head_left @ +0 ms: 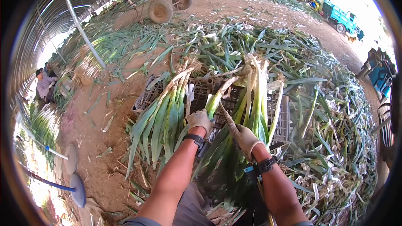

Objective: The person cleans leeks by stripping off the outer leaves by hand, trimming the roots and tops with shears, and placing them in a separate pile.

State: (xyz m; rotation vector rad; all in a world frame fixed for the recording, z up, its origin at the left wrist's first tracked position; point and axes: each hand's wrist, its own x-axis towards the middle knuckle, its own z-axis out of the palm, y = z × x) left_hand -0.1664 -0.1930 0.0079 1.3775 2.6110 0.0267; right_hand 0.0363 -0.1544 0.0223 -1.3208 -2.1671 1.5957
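My left hand (201,122), in a pale glove, is closed round the green part of a leek (216,100), whose root end points up and away. Just to its right, my gloved right hand (246,140) is closed on a narrow, pointed thing that looks like a knife (227,115). The knife's tip is close beside the leek. Behind both hands is a dark plastic crate (283,119). A bunch of leeks (169,104) lies over its left side, roots upward. More leeks with white stalks (260,88) lie at the right, beyond my right hand.
Cut leaves (331,142) are heaped on the right and behind the crate. A metal pole (81,25) stands at the left. Farther back are a two-wheeled cart (160,11) and a turquoise vehicle (340,14). A person (45,86) sits at the far left.
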